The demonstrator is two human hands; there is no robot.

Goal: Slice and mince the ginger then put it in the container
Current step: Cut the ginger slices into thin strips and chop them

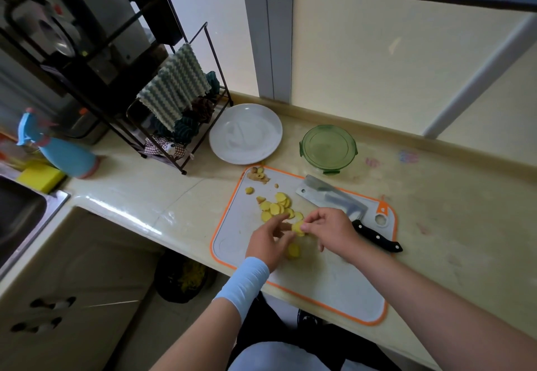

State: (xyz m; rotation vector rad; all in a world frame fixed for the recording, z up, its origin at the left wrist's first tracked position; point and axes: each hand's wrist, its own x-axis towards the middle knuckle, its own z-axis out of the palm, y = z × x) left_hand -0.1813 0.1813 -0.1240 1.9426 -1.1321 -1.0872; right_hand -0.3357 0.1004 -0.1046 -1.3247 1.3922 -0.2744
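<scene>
Yellow ginger slices [276, 206] lie in a loose pile on the orange-rimmed white cutting board [328, 289]. Both hands meet over the board's middle. My left hand [268, 243] and my right hand [331, 232] pinch a small stack of ginger slices [297, 229] between their fingertips. One more slice [293, 251] lies under my left hand. A cleaver [334, 197] with a black handle rests on the board's far right side, apart from both hands. The green glass container [328, 148] stands behind the board, lid on.
A white plate [245, 134] sits behind the board's left end. Ginger peel scraps [258, 174] lie at the board's far left corner. A black rack with cloths [174, 100], a blue spray bottle [62, 152], a yellow sponge [40, 177] and the sink [20, 213] stand to the left.
</scene>
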